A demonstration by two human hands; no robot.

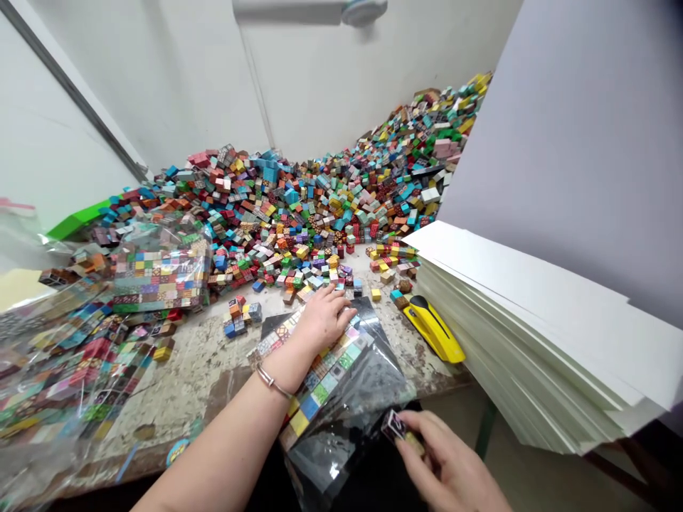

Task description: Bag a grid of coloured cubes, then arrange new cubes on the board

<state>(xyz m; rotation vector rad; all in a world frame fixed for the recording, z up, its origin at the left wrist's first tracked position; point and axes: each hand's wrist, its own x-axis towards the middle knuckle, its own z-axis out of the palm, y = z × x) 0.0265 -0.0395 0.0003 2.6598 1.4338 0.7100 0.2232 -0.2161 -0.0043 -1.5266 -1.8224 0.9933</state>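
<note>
Resting left hand (324,318), loosely spread, on cube grid (321,390) atop black sheet (376,371) | pinching dark printed cube (393,424) in right hand (440,455), off grid | seemingly partway: done, several rows; left, loose cubes (320,195) behind

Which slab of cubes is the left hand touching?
The slab under the left hand, nearest the yellow tool; the bagged slab lies farther left, untouched.

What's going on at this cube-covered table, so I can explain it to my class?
A person's left hand rests on a flat array of small colourful cubes, with clear plastic film beside it. The right hand holds a dark patterned cube, apart from the array. Behind lies a heap of loose cubes.
</note>
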